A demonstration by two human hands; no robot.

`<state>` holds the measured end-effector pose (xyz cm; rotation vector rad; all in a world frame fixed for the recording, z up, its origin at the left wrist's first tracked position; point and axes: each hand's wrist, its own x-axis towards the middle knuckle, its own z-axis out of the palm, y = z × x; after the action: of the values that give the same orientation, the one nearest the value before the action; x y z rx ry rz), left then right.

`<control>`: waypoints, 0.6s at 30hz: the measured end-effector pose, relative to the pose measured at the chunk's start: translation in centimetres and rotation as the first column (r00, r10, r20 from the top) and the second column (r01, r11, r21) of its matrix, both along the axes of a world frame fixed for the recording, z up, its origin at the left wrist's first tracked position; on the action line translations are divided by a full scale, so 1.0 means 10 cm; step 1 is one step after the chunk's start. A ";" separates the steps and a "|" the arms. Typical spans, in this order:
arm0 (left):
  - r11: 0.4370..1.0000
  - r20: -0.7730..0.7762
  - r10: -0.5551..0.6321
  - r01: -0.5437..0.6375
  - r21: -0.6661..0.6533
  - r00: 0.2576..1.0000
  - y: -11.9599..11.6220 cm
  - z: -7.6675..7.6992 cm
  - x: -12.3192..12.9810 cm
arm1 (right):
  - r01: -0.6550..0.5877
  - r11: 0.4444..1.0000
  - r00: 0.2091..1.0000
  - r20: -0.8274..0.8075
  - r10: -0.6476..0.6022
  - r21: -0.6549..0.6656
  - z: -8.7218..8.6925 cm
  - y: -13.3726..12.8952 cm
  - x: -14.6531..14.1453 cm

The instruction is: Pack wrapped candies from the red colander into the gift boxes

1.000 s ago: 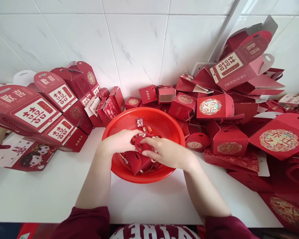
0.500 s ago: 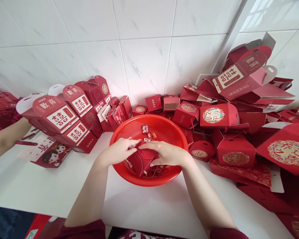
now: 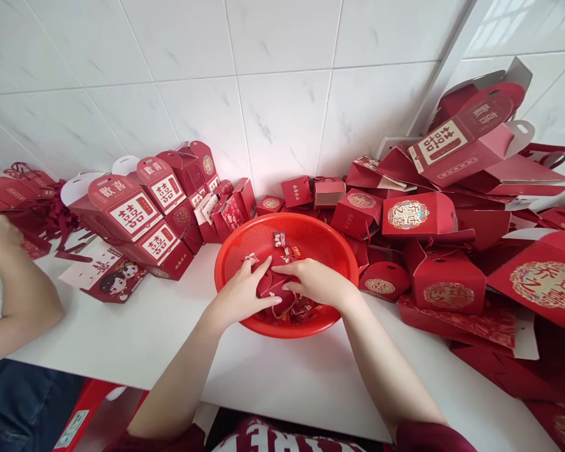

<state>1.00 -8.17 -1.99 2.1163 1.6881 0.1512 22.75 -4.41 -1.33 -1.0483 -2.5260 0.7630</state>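
Note:
A red plastic colander (image 3: 226, 257) stands on the white table, holding several small wrapped candies (image 3: 279, 238). Inside it, a small dark-red paper gift box (image 3: 269, 285) sits between my two hands. My left hand (image 3: 240, 292) grips the box's left side, with the thumb low at the front and the fingers over the top. From the other side, my right hand (image 3: 317, 282) has its fingertips on the box's top and right side. The box's upper flaps are partly covered by my fingers. A twisted cord (image 3: 289, 309) shows by its lower right edge.
Stacked red gift boxes (image 3: 134, 216) stand on the left, with a box bearing cartoon figures (image 3: 117, 282) before them. A large heap of red boxes (image 3: 447, 276) fills the right. Another person's arm (image 3: 23, 282) rests at the far left. A tiled wall (image 3: 282, 119) rises behind.
My left hand has shifted around the box, its thumb now lower at the front. The box has turned and sits more upright. The other person's arm has come further into view.

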 end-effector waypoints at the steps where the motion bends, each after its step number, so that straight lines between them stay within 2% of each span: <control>1: 0.999 0.049 0.006 -0.008 0.041 0.999 0.01 0.00 -0.01 | 0.003 1.000 1.000 -0.009 -0.003 0.028 0.02 -0.01 0.01; 3: 0.985 0.151 0.029 -0.054 0.166 0.988 0.02 0.03 -0.03 | 0.027 0.994 0.998 -0.055 -0.021 0.105 0.06 -0.04 0.03; 6: 0.922 0.249 0.032 -0.125 0.368 0.968 -0.02 0.11 -0.05 | 0.087 0.975 0.983 -0.174 -0.051 0.203 0.17 -0.13 0.05; 11: 0.784 0.253 0.037 -0.185 0.592 0.967 -0.24 0.39 -0.27 | 0.068 0.976 0.938 -0.348 0.008 0.206 0.39 -0.32 0.13; 13: 0.689 0.187 0.145 -0.235 0.686 0.972 -0.41 0.52 -0.49 | 0.069 0.977 0.929 -0.370 0.012 0.203 0.45 -0.36 0.21; 14: 0.615 0.165 0.224 -0.271 0.741 0.961 -0.51 0.58 -0.63 | 0.091 0.974 0.927 -0.374 -0.008 0.207 0.46 -0.37 0.26; 16: 0.412 0.152 0.375 -0.311 0.856 0.914 -0.72 0.65 -0.92 | 0.173 0.958 0.920 -0.385 -0.075 0.227 0.46 -0.36 0.38; 17: 0.343 0.163 0.425 -0.325 0.881 0.890 -0.81 0.67 -1.06 | 0.224 0.945 0.912 -0.393 -0.117 0.238 0.46 -0.34 0.45; 18: 0.318 0.188 0.495 -0.379 0.869 0.848 -0.90 0.67 -1.20 | 0.274 0.929 0.902 -0.400 -0.160 0.247 0.44 -0.32 0.51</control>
<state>-11.00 -17.16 4.68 2.1742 2.6143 1.4333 27.88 -7.66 3.10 -0.9567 -2.0718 0.4464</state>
